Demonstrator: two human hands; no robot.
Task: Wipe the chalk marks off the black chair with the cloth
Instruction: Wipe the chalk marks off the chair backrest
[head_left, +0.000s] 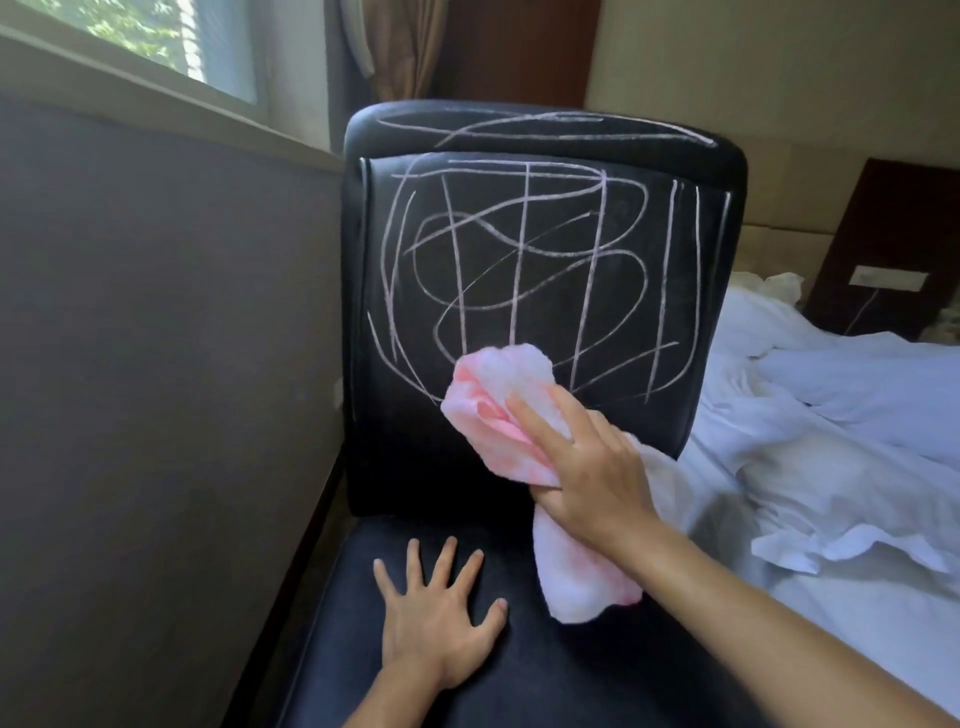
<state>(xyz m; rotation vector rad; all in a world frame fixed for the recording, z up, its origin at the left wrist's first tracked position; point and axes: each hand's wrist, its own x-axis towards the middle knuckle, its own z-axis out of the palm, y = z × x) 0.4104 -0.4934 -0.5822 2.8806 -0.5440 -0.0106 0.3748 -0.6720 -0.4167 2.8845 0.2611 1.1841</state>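
— What fills the view?
— A black chair (519, 457) between a grey wall (156, 364) and a bed (841, 415) with rumpled white sheets. Chalk marks (519, 249) loop and cross over its backrest and top edge.
— And the cloth?
— The pink-white cloth (498, 400) is bunched against the lower backrest, its tail hanging towards the seat.
— The hands?
— The right hand (587, 467) presses it there, fingers laid over it; the thumb seems curled under, though blur hides it. The left hand (436, 623) lies flat on the seat, fingers spread.
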